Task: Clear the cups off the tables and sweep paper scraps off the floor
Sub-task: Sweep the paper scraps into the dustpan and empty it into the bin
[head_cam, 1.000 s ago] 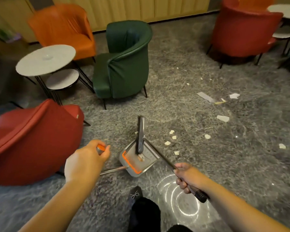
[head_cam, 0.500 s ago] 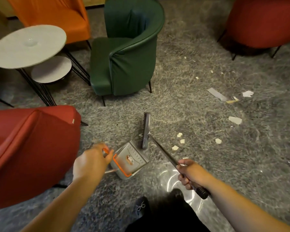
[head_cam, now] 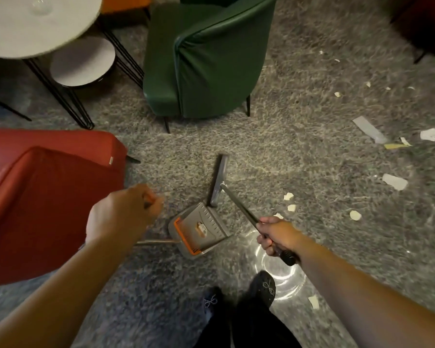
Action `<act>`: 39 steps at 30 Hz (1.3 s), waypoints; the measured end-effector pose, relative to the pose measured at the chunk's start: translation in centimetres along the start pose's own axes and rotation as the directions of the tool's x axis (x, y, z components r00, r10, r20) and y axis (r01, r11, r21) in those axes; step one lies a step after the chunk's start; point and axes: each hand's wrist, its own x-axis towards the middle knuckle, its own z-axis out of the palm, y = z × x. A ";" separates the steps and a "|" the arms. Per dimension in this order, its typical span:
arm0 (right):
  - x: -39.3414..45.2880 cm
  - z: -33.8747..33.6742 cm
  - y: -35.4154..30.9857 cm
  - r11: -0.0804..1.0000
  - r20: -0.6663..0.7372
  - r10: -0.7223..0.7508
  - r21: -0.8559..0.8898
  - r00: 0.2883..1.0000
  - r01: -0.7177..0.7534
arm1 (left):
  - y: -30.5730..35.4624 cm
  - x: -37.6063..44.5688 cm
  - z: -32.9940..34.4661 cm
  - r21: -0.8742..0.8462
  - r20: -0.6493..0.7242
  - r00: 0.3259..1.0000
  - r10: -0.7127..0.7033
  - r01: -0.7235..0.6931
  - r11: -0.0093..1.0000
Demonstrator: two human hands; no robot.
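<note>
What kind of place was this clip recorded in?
Probably a lounge or cafe seating area. Upholstered tub armchairs, a green armchair and a red armchair, stand around a round side table with black wire legs, on a polished grey floor littered with paper scraps.

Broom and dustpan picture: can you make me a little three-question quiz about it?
1. True or false: the right hand holds the broom.
2. Which chair stands behind the dustpan? A) green B) blue C) yellow
3. Fill in: paper scraps lie on the ____.

Key: 1 true. 2 A, the green chair. 3 floor.
</note>
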 end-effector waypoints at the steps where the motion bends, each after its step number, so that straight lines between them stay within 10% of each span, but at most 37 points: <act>1: 0.5 -0.4 -0.3 0.999 0.016 0.014 0.037 1.000 -0.014 | 0.2 0.0 -0.1 0.000 0.001 1.000 -0.007 0.007 1.000; 39: -15.8 -28.1 11.0 0.846 -0.386 0.099 0.517 0.917 0.126 | 30.0 1.1 1.5 -0.002 0.080 0.903 0.421 -0.422 0.906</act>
